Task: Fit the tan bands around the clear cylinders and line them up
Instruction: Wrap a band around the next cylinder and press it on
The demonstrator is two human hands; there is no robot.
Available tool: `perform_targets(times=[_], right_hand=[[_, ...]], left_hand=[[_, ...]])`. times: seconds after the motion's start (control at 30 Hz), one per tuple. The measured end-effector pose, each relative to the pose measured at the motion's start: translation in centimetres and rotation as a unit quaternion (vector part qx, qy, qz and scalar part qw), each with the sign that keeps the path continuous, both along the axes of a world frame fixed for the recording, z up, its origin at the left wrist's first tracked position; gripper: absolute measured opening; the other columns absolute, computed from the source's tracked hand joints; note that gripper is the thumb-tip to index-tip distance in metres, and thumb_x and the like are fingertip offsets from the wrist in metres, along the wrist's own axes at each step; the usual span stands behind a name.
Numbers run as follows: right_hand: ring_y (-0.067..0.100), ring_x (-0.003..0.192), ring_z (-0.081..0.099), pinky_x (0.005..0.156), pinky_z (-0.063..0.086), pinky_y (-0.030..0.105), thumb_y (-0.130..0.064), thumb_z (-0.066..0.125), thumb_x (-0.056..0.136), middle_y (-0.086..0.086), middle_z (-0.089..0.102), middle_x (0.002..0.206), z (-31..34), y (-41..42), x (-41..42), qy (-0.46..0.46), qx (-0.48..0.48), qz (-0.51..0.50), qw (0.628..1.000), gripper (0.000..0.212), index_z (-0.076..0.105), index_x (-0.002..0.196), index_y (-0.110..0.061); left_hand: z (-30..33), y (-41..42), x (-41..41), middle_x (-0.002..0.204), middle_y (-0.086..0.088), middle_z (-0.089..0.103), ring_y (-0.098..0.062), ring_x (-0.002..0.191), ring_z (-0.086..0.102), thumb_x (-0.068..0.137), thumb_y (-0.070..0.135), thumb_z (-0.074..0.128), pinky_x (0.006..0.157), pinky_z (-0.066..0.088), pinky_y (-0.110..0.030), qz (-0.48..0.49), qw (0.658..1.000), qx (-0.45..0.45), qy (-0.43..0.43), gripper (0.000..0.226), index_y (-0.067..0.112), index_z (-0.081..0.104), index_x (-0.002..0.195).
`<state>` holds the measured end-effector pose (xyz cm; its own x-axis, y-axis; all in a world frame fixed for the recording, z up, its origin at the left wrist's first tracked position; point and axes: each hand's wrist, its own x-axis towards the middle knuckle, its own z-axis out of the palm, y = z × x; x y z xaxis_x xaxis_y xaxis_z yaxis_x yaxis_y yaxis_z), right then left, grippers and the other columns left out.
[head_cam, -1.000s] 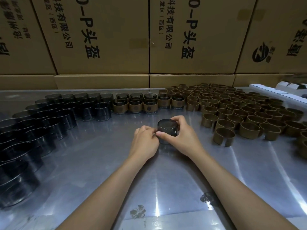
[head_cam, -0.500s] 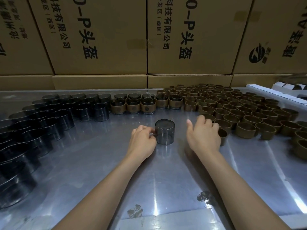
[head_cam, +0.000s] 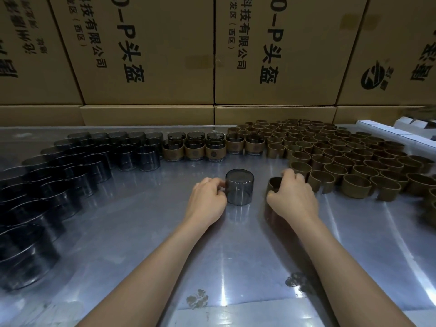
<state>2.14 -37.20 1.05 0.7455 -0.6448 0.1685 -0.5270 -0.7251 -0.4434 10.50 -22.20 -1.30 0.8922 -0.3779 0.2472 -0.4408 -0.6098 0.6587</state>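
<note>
Two bare forearms reach forward over the reflective metal bench (head_cam: 141, 232). The left hand (head_cam: 207, 201) rests its curled fingers against the side of a smoky clear plastic cylinder (head_cam: 239, 187) standing upright at centre. Just right of it, the right hand (head_cam: 292, 194) grips a tan split band (head_cam: 274, 184) on the bench. Farther back, bare dark cylinders (head_cam: 77, 171) mass at left, a row of banded cylinders (head_cam: 213, 148) stands at centre, loose tan bands (head_cam: 342, 152) at right, before stacked printed cardboard cartons (head_cam: 153, 55).
</note>
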Motion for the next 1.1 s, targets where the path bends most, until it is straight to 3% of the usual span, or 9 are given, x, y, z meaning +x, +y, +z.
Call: perform_targets(times=[0.13, 0.2, 0.27, 0.4, 0.5, 0.63, 0.77, 0.97, 1.1], right_hand=[[0.025, 0.124, 0.044, 0.092, 0.043, 0.036, -0.031, 0.067, 0.085, 0.007, 0.043, 0.137, 0.1, -0.1, 0.3, -0.171, -0.001, 0.027, 0.985, 0.062, 0.038, 0.138, -0.016], [0.015, 0.122, 0.044, 0.095, 0.04, 0.028, -0.031, 0.072, 0.082, -0.001, 0.045, 0.132, 0.5, 0.3, 0.4, -0.322, 0.013, 0.076, 0.944, 0.068, 0.038, 0.139, -0.017], [0.007, 0.116, 0.045, 0.096, 0.038, 0.021, -0.026, 0.075, 0.078, -0.008, 0.045, 0.122, 0.8, 1.0, 0.3, -0.388, 0.004, 0.155, 0.909, 0.07, 0.04, 0.138, -0.018], [0.009, 0.114, 0.047, 0.095, 0.043, 0.023, -0.023, 0.074, 0.075, -0.006, 0.048, 0.121, 0.2, 2.0, 0.5, -0.332, -0.024, 0.273, 0.903, 0.065, 0.046, 0.133, -0.02], [0.014, 0.114, 0.049, 0.092, 0.046, 0.029, -0.02, 0.074, 0.074, -0.005, 0.05, 0.121, -0.3, 2.0, 0.6, -0.295, -0.025, 0.302, 0.906, 0.061, 0.049, 0.129, -0.019], [0.007, 0.111, 0.05, 0.091, 0.049, 0.028, -0.019, 0.073, 0.077, -0.006, 0.049, 0.124, -0.6, 1.9, 0.8, -0.286, 0.003, 0.313, 0.906, 0.059, 0.05, 0.131, -0.02], [-0.001, 0.117, 0.046, 0.098, 0.041, 0.021, -0.023, 0.063, 0.089, -0.014, 0.047, 0.13, -0.8, 2.1, 1.0, -0.264, 0.083, 0.319, 0.907, 0.054, 0.043, 0.139, -0.027], [-0.007, 0.135, 0.024, 0.11, 0.022, 0.017, -0.025, 0.04, 0.102, -0.02, 0.029, 0.148, -1.3, 2.0, 1.6, -0.244, 0.223, 0.334, 0.883, 0.049, 0.026, 0.148, -0.033], [0.01, 0.142, 0.025, 0.118, 0.023, 0.038, -0.043, 0.042, 0.098, -0.005, 0.028, 0.155, -1.9, 1.8, 2.3, -0.2, 0.355, 0.28, 0.869, 0.06, 0.021, 0.151, -0.025]], left_hand=[[-0.2, 0.0, 0.2, 0.118, -0.001, 0.057, -0.02, 0.113, 0.05, 0.096, 0.009, 0.041, 0.092, 0.043, -0.032, 0.0, 1.0, -0.016, -0.004, 0.031, 0.018, 0.063, 0.116], [-0.2, 0.0, 0.4, 0.115, -0.001, 0.06, -0.019, 0.108, 0.054, 0.098, 0.013, 0.042, 0.089, 0.043, -0.029, 0.003, 0.999, -0.049, 0.003, 0.028, 0.019, 0.064, 0.113], [-0.2, -0.1, 0.5, 0.11, -0.001, 0.065, -0.019, 0.102, 0.058, 0.1, 0.022, 0.041, 0.087, 0.044, -0.029, 0.004, 0.995, -0.099, 0.033, 0.025, 0.021, 0.065, 0.105], [0.5, -0.1, 0.4, 0.113, 0.0, 0.067, -0.018, 0.112, 0.058, 0.099, 0.051, 0.033, 0.103, 0.042, -0.039, -0.036, 0.968, -0.223, 0.108, 0.045, 0.022, 0.066, 0.108], [1.0, 0.1, 0.2, 0.125, 0.005, 0.063, -0.011, 0.123, 0.052, 0.085, 0.069, 0.033, 0.112, 0.034, -0.04, -0.091, 0.955, -0.265, 0.096, 0.067, 0.023, 0.063, 0.124], [0.7, 0.0, -0.4, 0.119, 0.01, 0.066, -0.007, 0.118, 0.056, 0.09, 0.061, 0.039, 0.107, 0.04, -0.037, -0.18, 0.946, -0.248, 0.109, 0.048, 0.034, 0.062, 0.121], [0.5, -0.1, -0.6, 0.117, 0.014, 0.065, -0.002, 0.114, 0.057, 0.09, 0.063, 0.029, 0.099, 0.045, -0.026, -0.192, 0.95, -0.222, 0.106, 0.038, 0.05, 0.054, 0.115], [0.4, -0.1, -0.6, 0.133, 0.01, 0.055, -0.004, 0.127, 0.047, 0.088, 0.063, 0.026, 0.11, 0.037, -0.033, -0.209, 0.946, -0.23, 0.092, 0.052, 0.039, 0.046, 0.13], [0.4, -0.1, -0.1, 0.133, 0.01, 0.056, -0.006, 0.128, 0.046, 0.087, 0.063, 0.026, 0.111, 0.034, -0.029, -0.19, 0.953, -0.217, 0.094, 0.053, 0.036, 0.052, 0.125]])
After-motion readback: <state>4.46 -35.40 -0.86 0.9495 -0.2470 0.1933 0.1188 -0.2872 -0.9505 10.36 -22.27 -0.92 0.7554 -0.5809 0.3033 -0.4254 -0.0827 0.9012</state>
